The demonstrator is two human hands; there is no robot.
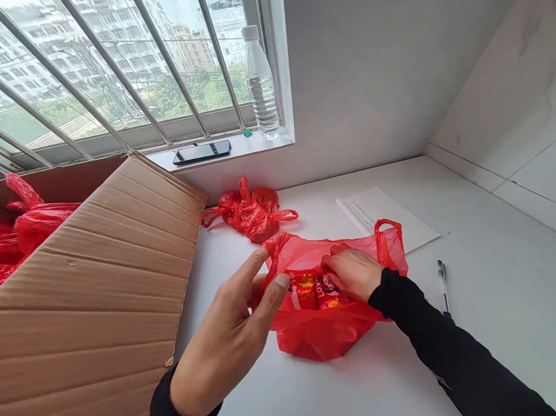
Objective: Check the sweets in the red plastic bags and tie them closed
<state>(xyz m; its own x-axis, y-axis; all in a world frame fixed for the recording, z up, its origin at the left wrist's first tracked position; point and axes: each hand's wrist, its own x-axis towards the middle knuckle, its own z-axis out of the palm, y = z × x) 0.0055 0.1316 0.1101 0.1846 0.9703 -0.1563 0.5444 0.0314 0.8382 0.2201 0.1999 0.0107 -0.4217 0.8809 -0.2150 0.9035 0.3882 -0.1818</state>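
Note:
A red plastic bag (pixel 320 333) lies open on the white table (pixel 489 290) in front of me. My left hand (pixel 232 337) pinches the bag's left rim between thumb and fingers, holding it open. My right hand (pixel 352 272) is inside the bag's mouth, its fingers curled over small red snack packets (pixel 313 292) that lie in it.
A tied red bag (pixel 252 213) lies behind. A cardboard box (pixel 89 284) with more red bags (pixel 17 223) stands at the left. A notebook (pixel 385 218) and a pen (pixel 443 284) lie to the right. A phone (pixel 202 152) and a water bottle (pixel 261 88) rest on the windowsill.

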